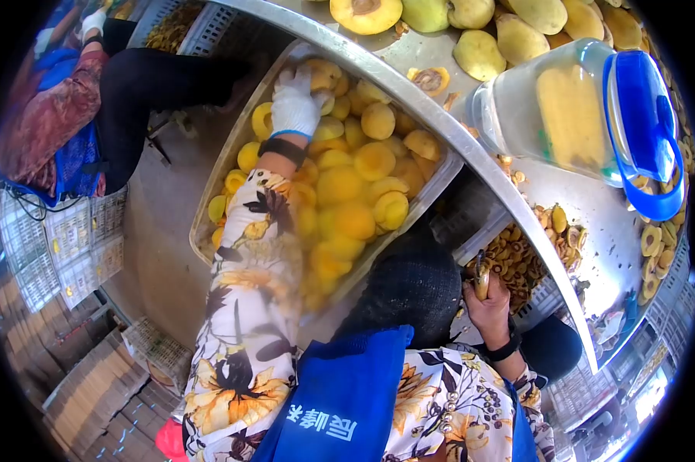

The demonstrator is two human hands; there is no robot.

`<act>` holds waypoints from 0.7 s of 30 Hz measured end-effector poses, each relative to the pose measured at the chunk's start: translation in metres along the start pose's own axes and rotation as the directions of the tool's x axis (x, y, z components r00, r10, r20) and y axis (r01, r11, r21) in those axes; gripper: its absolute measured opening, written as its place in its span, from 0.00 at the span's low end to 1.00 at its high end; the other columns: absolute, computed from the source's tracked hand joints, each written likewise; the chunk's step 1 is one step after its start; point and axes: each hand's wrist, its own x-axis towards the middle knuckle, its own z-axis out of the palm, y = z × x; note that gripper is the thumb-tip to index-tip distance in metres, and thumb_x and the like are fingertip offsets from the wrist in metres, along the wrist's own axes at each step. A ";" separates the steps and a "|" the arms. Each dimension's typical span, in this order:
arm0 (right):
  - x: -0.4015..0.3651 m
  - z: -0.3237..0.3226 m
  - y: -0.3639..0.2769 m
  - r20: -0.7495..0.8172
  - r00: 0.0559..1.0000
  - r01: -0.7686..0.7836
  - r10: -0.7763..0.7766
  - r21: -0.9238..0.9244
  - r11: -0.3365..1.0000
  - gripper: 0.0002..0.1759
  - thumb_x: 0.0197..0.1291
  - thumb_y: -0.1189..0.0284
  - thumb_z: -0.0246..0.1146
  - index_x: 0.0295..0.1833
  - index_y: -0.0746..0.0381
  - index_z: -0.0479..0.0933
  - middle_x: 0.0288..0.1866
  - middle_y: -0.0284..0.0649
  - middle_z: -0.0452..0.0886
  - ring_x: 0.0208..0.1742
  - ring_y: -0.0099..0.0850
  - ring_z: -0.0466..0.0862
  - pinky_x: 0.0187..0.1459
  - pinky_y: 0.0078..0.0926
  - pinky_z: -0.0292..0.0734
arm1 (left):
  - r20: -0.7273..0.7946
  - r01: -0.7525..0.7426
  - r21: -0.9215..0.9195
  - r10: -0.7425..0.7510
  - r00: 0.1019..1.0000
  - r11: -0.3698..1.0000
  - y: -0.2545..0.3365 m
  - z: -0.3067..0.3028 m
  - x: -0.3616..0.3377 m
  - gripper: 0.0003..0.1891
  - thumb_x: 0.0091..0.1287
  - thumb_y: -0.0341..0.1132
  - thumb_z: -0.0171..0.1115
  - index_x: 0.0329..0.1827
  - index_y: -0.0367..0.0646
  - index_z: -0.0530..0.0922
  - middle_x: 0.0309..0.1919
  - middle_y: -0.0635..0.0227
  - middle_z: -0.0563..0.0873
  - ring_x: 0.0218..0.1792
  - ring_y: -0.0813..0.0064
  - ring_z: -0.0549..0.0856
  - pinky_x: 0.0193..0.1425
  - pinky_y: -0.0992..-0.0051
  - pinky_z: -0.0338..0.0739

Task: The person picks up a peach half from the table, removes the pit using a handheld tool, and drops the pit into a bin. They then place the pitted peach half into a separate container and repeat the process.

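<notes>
Two hands are showing: the gloved left hand is resting on peach halves at the crate's far end, fingers' grasp not determinable, while the right hand, outside the crate's near corner, is clenching a small tool.

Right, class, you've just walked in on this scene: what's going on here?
A person in floral sleeves and a blue apron reaches the gloved left hand into a tray heaped with yellow fruit halves. The glove rests on the fruit at the far end. The right hand is closed round a small tool by the metal table. On the table lie whole fruit and a clear jug. Another person sits nearby.
</notes>
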 end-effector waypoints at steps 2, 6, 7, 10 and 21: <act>0.001 0.002 0.001 -0.011 0.998 0.059 -0.060 -0.042 0.997 0.10 0.49 0.78 0.64 0.40 0.65 0.77 0.32 0.45 0.80 0.33 0.40 0.81 0.40 0.30 0.75 | -0.052 -0.112 0.056 0.115 0.992 0.992 -0.006 0.015 0.005 0.31 0.51 0.45 0.71 0.57 0.43 0.73 0.52 0.49 0.77 0.50 0.46 0.77 0.54 0.59 0.74; 0.001 0.007 0.006 0.026 0.998 0.064 -0.062 -0.077 0.995 0.10 0.50 0.77 0.64 0.40 0.65 0.77 0.30 0.46 0.80 0.31 0.41 0.81 0.37 0.31 0.76 | -0.023 -0.198 0.247 0.210 0.977 0.948 -0.009 0.031 0.015 0.28 0.52 0.47 0.69 0.54 0.42 0.75 0.49 0.55 0.78 0.51 0.53 0.76 0.55 0.63 0.72; 0.002 0.012 0.012 0.002 0.995 0.095 -0.095 -0.083 0.992 0.10 0.50 0.77 0.64 0.40 0.65 0.77 0.30 0.47 0.80 0.31 0.41 0.81 0.37 0.31 0.76 | -0.016 -0.095 0.284 0.103 0.995 0.954 -0.001 0.031 0.017 0.28 0.53 0.49 0.67 0.55 0.42 0.75 0.50 0.56 0.79 0.54 0.56 0.75 0.57 0.63 0.71; 0.004 0.005 -0.001 0.039 0.997 -0.067 0.067 -0.001 0.998 0.10 0.53 0.75 0.65 0.41 0.66 0.77 0.30 0.45 0.81 0.30 0.36 0.82 0.36 0.28 0.76 | 0.017 -0.165 0.376 0.171 0.985 0.912 -0.012 0.040 0.026 0.29 0.53 0.49 0.67 0.55 0.43 0.75 0.51 0.55 0.79 0.54 0.57 0.77 0.57 0.63 0.72; -0.033 -0.013 0.023 0.086 0.968 -0.247 0.238 0.134 0.960 0.10 0.53 0.74 0.65 0.39 0.66 0.75 0.27 0.48 0.77 0.26 0.38 0.79 0.33 0.29 0.74 | 0.013 0.137 0.321 -0.149 0.989 0.937 -0.038 -0.026 -0.043 0.25 0.53 0.45 0.68 0.53 0.50 0.73 0.48 0.52 0.77 0.46 0.50 0.81 0.47 0.56 0.78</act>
